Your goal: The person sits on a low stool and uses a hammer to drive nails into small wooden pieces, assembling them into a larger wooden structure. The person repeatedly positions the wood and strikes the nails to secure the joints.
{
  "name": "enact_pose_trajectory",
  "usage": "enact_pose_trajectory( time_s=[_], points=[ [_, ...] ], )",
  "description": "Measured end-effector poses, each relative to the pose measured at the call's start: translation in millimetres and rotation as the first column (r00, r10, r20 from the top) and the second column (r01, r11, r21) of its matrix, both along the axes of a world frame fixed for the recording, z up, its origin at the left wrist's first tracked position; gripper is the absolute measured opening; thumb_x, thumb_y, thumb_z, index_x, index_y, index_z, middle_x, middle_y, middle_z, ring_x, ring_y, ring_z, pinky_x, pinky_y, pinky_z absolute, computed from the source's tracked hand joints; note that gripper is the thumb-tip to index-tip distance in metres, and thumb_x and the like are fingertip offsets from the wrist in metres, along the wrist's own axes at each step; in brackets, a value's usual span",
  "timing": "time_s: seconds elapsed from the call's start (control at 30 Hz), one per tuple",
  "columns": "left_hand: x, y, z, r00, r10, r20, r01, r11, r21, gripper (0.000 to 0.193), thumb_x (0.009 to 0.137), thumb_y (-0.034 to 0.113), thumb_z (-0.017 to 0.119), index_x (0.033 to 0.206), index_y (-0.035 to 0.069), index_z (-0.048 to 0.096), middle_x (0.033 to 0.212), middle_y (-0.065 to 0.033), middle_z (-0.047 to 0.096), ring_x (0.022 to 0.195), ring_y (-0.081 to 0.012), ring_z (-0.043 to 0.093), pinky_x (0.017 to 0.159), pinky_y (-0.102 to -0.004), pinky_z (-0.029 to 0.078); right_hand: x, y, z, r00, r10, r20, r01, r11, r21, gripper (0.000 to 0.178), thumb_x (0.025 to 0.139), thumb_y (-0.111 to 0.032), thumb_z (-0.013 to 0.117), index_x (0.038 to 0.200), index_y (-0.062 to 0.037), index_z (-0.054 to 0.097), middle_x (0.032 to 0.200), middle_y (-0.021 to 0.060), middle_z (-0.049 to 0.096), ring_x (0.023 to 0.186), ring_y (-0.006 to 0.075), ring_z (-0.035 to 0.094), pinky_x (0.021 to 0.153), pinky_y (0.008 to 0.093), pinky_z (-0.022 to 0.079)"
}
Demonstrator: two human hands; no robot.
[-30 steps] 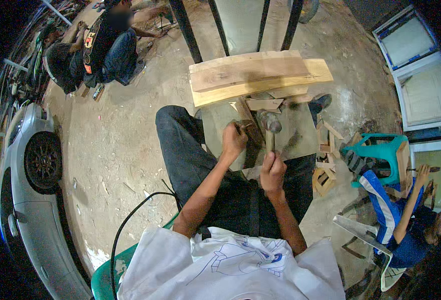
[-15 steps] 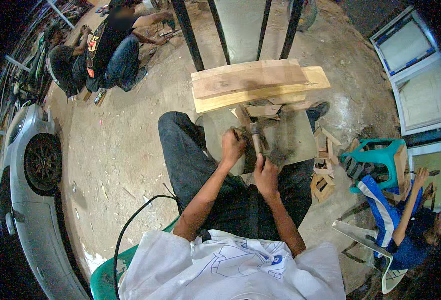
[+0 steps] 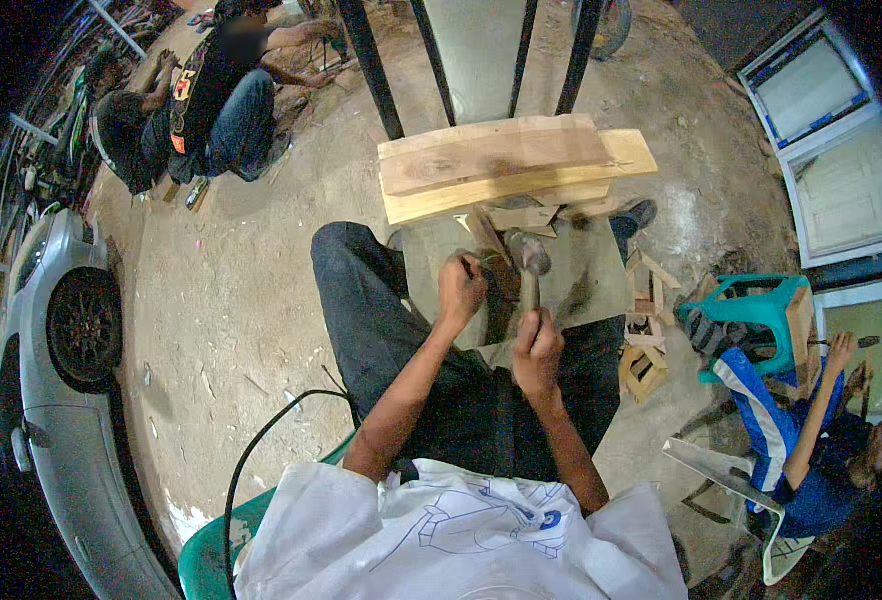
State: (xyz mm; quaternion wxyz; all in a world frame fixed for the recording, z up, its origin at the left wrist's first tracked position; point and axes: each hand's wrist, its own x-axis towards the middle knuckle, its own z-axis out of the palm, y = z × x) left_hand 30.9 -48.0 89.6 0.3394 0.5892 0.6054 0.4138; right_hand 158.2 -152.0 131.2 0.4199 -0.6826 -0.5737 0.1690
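Note:
My right hand (image 3: 538,352) is closed round the handle of a hammer (image 3: 531,262), whose metal head points away from me. To its left, my left hand (image 3: 462,290) is closed, its fingertips by a narrow strip of wood (image 3: 484,232). Whatever my left fingers pinch is too small to make out. Both hands are above a pale flat board (image 3: 431,262) across my thighs. At the board's far edge lie thin wood offcuts (image 3: 526,217).
Beyond the board lie stacked planks (image 3: 491,160). Small wooden frames (image 3: 645,372) stand on the floor at right, near a green plastic stool (image 3: 796,330) and a seated person (image 3: 821,490). Far left are crouching people (image 3: 223,110) and a silver car (image 3: 76,440).
The hammer head has swung to the right, away from my left hand, and my right hand has shifted slightly with it. My left hand stays nearly in place.

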Motion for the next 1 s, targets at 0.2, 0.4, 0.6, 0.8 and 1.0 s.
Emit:
enact_pose_trajectory(
  time_s=[0.2,0.4,0.6,0.8,1.0],
  points=[
    [8.1,-4.2,-2.6,0.994,0.105,0.002,-0.105,0.994,0.0,0.009,0.074,-0.001,0.056,0.081,-0.006,0.056,0.069,-0.0235,0.057,0.064,-0.0372,0.058,0.059,-0.0422,0.045,-1.9,11.0,-8.4,0.996,0.031,0.079,-0.022,0.993,-0.112,0.031,0.097,-0.023,0.045,0.083,0.0028,0.054,0.065,0.023,0.057,0.062,0.0451,0.056,0.056,0.0496,0.042],
    [8.4,0.7,0.1,0.993,0.078,-0.085,-0.079,0.997,-0.018,0.007,0.075,-0.001,0.054,0.079,-0.006,0.057,0.073,-0.0256,0.058,0.069,-0.0423,0.058,0.062,-0.0436,0.045,-5.3,-0.8,-10.6,0.994,-0.021,0.103,0.034,0.992,-0.124,0.03,0.097,-0.023,0.044,0.089,0.003,0.055,0.07,0.0255,0.058,0.065,0.0453,0.056,0.056,0.0484,0.043],
    [3.1,6.6,-24.6,0.996,0.068,-0.054,-0.069,0.998,-0.014,0.007,0.077,0.0,0.052,0.08,-0.004,0.057,0.076,-0.0261,0.059,0.073,-0.0427,0.058,0.064,-0.0438,0.045,-3.8,5.7,25.8,0.994,0.017,-0.105,-0.035,0.985,-0.17,0.032,0.098,-0.024,0.042,0.089,0.0029,0.057,0.071,0.0257,0.058,0.067,0.0455,0.057,0.058,0.0507,0.042],
    [5.5,2.4,-12.2,0.997,0.012,-0.078,-0.009,0.999,0.042,0.007,0.072,-0.002,0.056,0.079,-0.003,0.055,0.075,-0.0232,0.058,0.068,-0.0408,0.055,0.061,-0.0432,0.044,-5.0,5.2,-5.7,0.984,0.017,0.176,0.045,0.938,-0.343,0.037,0.098,-0.027,0.042,0.081,0.0024,0.058,0.068,0.0236,0.058,0.065,0.044,0.057,0.06,0.0491,0.044],
    [7.4,4.2,-13.5,0.996,0.056,-0.073,-0.051,0.996,0.067,0.011,0.069,-0.004,0.057,0.08,-0.003,0.055,0.073,-0.0211,0.057,0.066,-0.0392,0.054,0.06,-0.0429,0.043,-5.5,-0.1,9.6,0.994,-0.037,-0.099,0.023,0.991,-0.133,0.038,0.098,-0.027,0.043,0.08,0.0026,0.058,0.065,0.0224,0.057,0.063,0.041,0.058,0.056,0.0472,0.043]
  ],
)
